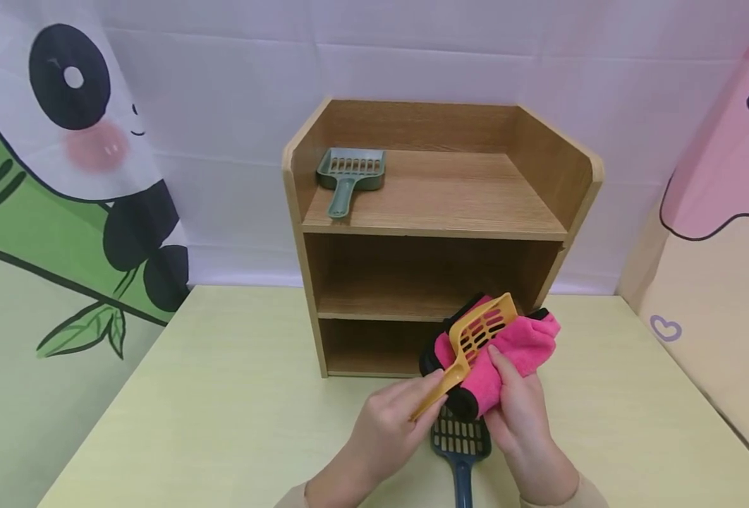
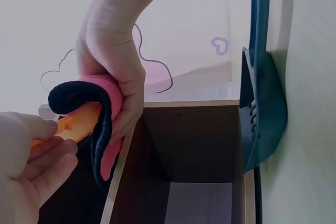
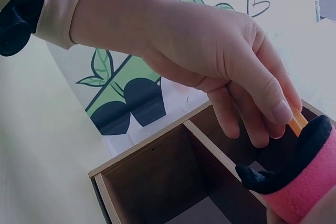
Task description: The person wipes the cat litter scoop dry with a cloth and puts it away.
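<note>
My left hand (image 1: pixel 390 420) pinches the handle of a yellow slotted litter scoop (image 1: pixel 455 371), which tilts up and to the right. Around the scoop's head is a bright pink cloth (image 1: pixel 530 342) with black edging, gripped by my right hand (image 1: pixel 527 416) with the thumb on top. In the left wrist view the cloth (image 2: pixel 107 85) folds over the orange-looking handle (image 2: pixel 79 121). Below the hands, a dark blue slotted scoop (image 1: pixel 462 462) lies on the table, its upper end partly hidden by the cloth.
A wooden shelf unit (image 1: pixel 434 233) with three levels stands behind the hands. On its top level, at the left, sits a grey-green scoop (image 1: pixel 343 197) in a matching tray-like piece. The pale yellow table (image 1: pixel 222 409) meets a printed cloth backdrop (image 1: pixel 235 106).
</note>
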Motion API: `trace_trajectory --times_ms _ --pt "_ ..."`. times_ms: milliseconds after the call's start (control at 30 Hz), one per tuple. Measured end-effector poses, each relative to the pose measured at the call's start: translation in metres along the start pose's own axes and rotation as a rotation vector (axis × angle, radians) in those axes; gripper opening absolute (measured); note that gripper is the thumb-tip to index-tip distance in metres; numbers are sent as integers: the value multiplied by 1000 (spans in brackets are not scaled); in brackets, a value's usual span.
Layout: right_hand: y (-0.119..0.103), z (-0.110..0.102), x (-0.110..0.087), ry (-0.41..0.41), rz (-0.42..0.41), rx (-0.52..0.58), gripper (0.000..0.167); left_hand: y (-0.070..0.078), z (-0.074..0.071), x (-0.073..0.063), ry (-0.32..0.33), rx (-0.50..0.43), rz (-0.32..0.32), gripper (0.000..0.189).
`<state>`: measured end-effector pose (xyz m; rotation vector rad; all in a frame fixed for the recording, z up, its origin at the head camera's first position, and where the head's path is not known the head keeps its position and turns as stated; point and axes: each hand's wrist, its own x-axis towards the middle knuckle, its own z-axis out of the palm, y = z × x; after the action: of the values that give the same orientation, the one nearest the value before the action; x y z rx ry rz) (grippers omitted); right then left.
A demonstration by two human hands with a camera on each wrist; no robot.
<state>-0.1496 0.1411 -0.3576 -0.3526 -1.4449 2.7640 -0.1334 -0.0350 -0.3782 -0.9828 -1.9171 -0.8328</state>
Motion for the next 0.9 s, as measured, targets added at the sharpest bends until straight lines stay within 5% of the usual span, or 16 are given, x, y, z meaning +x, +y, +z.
trace_trajectory --times_ms 633,900 --pt "-1 3 6 25 -96 -62 60 -9 -19 3 -46 -123 -205 35" --pt "-14 -10 9 -122 -29 -239 55 -24 -32 7 -38 -217 -236 32"
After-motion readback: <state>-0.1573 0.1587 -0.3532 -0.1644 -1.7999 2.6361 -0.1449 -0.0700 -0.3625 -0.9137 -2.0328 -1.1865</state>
